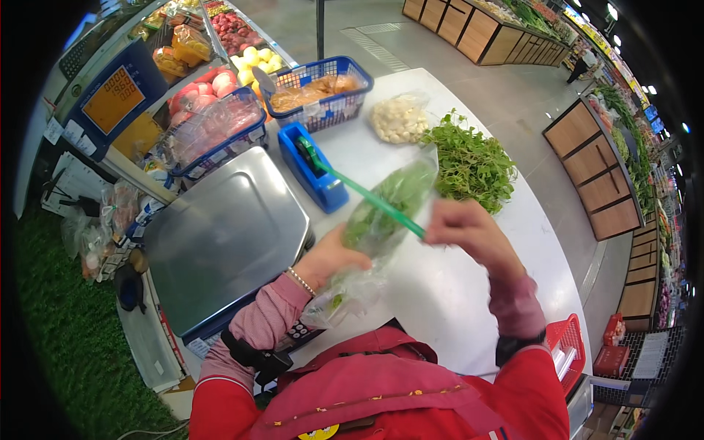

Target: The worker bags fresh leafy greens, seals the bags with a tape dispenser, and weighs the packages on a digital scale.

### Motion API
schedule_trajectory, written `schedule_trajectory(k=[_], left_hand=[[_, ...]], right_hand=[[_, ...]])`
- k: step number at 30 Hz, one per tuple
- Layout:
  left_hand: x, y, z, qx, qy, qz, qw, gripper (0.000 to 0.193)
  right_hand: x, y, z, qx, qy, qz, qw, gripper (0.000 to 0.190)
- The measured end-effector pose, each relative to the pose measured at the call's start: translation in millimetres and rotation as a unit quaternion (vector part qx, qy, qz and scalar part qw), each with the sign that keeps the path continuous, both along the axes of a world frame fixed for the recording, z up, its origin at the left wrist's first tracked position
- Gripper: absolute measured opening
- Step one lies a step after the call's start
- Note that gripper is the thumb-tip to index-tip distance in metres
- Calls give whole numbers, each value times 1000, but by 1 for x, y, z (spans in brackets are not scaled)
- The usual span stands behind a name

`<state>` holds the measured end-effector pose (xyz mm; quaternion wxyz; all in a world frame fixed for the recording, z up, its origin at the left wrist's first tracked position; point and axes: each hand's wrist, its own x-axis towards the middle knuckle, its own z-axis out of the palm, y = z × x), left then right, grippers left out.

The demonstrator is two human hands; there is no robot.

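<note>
My left hand (pixel 335 257) grips a clear plastic bag of leafy greens (pixel 385 195) by its gathered neck, and the bag's loose mouth (pixel 346 300) hangs toward me. A strip of green tape (pixel 374 201) stretches taut across the bag. One end runs to the roll in a blue tape dispenser (pixel 316 170); the other is pinched by my right hand (pixel 465 234), which is slightly blurred. Loose leafy greens (pixel 470 159) lie in a heap just beyond my right hand. Behind them rests a bag of peeled garlic cloves (pixel 399 120).
A weighing scale with a steel platter (pixel 225 236) and a lit display (pixel 114 99) stands at left. Blue baskets hold bagged goods (pixel 220 132) and brown items (pixel 316 93). A red basket (pixel 575 346) sits at the right edge of the white table (pixel 440 308).
</note>
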<state>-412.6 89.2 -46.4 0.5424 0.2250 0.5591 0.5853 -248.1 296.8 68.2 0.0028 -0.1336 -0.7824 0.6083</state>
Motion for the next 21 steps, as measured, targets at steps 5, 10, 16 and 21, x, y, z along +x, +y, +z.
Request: schedule_trajectory(k=[5,10,16,21], left_hand=[[-1,20,6,39,6,-8,999,78],[6,2,10,44,-51,-96,993,84],[-13,-43,34,5,-43,-172,984,85],[9,-43,30,67,30,-236,969,89]], right_hand=[[67,16,-80,20,-72,-78,994,12],[11,-26,-182,-68,29,-171,982,23],[-60,-30,-177,-96,313,-28,944,51],[-133,-22,-136,228,310,-39,922,38]])
